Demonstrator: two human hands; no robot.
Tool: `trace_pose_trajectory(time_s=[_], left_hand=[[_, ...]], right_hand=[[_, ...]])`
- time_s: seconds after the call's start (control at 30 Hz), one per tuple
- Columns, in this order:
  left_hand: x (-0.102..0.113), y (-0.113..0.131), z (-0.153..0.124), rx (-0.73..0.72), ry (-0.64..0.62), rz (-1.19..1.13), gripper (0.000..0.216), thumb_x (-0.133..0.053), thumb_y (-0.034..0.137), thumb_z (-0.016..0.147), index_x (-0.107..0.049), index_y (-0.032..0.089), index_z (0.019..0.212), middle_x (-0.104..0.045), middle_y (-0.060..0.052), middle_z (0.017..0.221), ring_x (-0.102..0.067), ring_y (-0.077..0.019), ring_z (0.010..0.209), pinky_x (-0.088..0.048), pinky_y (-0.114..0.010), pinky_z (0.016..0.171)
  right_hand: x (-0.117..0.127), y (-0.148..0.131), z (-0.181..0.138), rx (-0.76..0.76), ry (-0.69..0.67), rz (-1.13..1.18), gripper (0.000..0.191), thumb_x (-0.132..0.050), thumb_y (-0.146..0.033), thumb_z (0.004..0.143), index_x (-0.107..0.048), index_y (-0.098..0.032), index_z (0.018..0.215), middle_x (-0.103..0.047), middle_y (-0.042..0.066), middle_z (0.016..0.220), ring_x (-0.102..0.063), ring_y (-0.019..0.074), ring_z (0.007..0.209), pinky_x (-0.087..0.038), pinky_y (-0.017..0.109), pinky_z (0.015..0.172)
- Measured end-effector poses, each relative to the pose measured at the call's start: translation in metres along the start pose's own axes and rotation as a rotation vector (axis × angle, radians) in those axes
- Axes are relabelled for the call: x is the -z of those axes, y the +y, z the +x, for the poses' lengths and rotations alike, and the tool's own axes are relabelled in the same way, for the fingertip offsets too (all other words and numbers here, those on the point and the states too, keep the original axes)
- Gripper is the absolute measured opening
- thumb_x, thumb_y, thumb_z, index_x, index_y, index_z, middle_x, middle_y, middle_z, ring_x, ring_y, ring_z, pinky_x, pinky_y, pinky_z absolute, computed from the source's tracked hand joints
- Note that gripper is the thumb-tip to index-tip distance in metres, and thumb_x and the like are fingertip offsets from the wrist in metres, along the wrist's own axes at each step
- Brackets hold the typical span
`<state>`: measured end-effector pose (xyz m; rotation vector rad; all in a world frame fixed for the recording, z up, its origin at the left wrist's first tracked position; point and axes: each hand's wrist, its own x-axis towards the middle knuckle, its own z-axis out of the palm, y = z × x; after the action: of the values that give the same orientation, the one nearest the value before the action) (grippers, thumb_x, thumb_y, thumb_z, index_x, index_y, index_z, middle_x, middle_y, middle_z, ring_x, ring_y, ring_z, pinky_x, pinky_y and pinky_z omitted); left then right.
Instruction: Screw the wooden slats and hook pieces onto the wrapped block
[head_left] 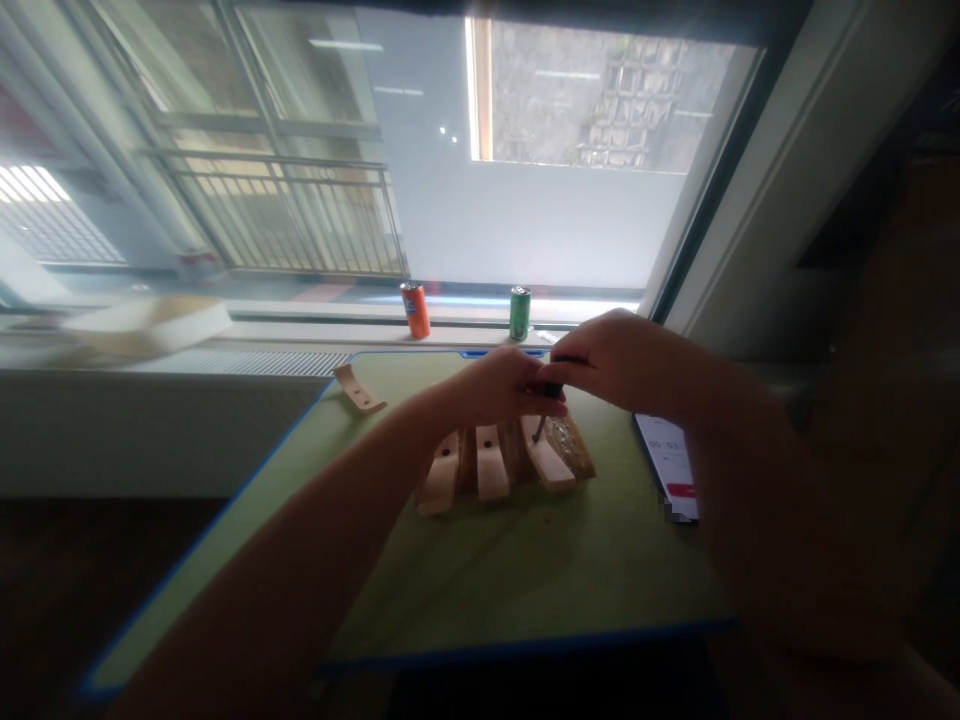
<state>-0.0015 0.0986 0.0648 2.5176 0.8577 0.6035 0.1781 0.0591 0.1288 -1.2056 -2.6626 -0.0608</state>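
A small wooden assembly (491, 465) of several curved slats fanned out stands on the green table (480, 570). My left hand (501, 385) rests closed on top of it, holding it. My right hand (619, 365) is closed round a dark-handled screwdriver (541, 420) whose tip points down at the right slat. A clear packet (570, 443) lies against the assembly's right side. One loose curved wooden slat (358, 388) lies apart at the table's far left.
A phone (670, 465) with a lit screen lies at the table's right edge. An orange can (415, 309) and a green can (520, 313) stand on the windowsill behind. The table has a blue border (525, 645).
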Motion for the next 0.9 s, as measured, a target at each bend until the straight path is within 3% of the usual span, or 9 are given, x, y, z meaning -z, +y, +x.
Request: trace_pose_trajectory(time_s=[0.27, 0.47, 0.67, 0.9], left_hand=[[-0.001, 0.012, 0.0, -0.022, 0.111, 0.102, 0.03, -0.064, 0.043, 0.072, -0.064, 0.014, 0.066, -0.054, 0.005, 0.051, -0.046, -0.005, 0.046, -0.032, -0.017, 0.047], [-0.005, 0.012, 0.0, 0.021, -0.009, -0.068, 0.029, -0.06, 0.042, 0.076, -0.064, 0.014, 0.071, -0.056, 0.004, 0.053, -0.048, -0.006, 0.047, -0.034, -0.018, 0.046], [0.004, 0.008, -0.002, -0.03, -0.068, -0.138, 0.024, -0.055, 0.034, 0.082, -0.067, 0.013, 0.085, -0.063, 0.001, 0.063, -0.052, -0.0066, 0.052, -0.04, -0.019, 0.052], [0.005, 0.009, -0.002, -0.019, -0.08, -0.206, 0.021, -0.054, 0.029, 0.084, -0.066, 0.013, 0.085, -0.066, -0.001, 0.071, -0.053, -0.0056, 0.054, -0.043, -0.019, 0.057]], right_hand=[[0.005, 0.003, 0.0, -0.001, -0.022, -0.013, 0.043, -0.047, -0.056, 0.082, -0.071, -0.021, 0.087, -0.063, 0.001, 0.067, -0.05, 0.0106, 0.056, -0.03, 0.026, 0.055], [0.001, -0.005, -0.001, -0.118, 0.044, -0.196, 0.063, -0.036, -0.068, 0.08, -0.07, -0.016, 0.068, -0.059, 0.007, 0.058, -0.047, 0.0133, 0.051, -0.028, 0.029, 0.052], [0.009, -0.009, -0.009, -0.006, 0.043, -0.027, 0.032, -0.049, -0.044, 0.084, -0.069, -0.021, 0.095, -0.064, 0.003, 0.072, -0.051, 0.0121, 0.059, -0.032, 0.026, 0.055], [0.004, -0.005, -0.003, 0.054, 0.087, 0.014, 0.025, -0.052, -0.032, 0.083, -0.066, -0.022, 0.101, -0.065, 0.003, 0.089, -0.054, 0.0137, 0.074, -0.035, 0.025, 0.061]])
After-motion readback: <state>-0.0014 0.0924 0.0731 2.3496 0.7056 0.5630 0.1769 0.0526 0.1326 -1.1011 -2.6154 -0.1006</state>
